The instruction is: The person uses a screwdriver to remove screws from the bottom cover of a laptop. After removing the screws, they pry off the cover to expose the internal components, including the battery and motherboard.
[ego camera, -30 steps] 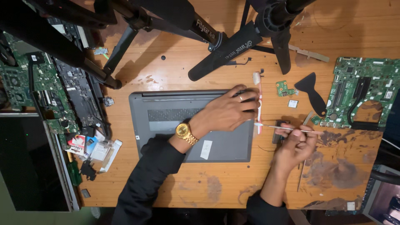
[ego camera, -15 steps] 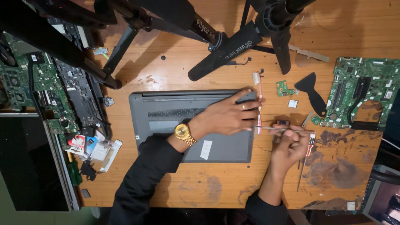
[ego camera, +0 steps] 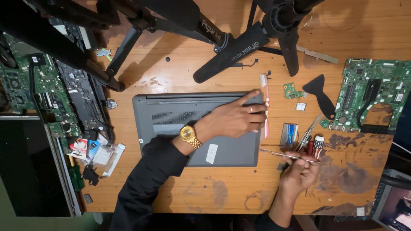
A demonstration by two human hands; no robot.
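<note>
A grey laptop lies bottom side up in the middle of the wooden table. My left hand, with a gold watch on the wrist, rests flat on the laptop's right part, fingers spread toward its right edge. A pink and white toothbrush lies along that edge, just past my fingertips. My right hand is below and to the right of the laptop, closed on thin metal tweezers that point left toward the laptop's lower right corner. A red-handled screwdriver and a small metal case lie just above this hand.
Black tripod legs cross the table's far side. A green circuit board lies at the right, with a black plastic pry tool and a small green board beside it. More boards and laptop parts crowd the left edge.
My right hand has moved down and right, away from the laptop's edge, still holding the tweezers. My left hand has stayed on the laptop.
</note>
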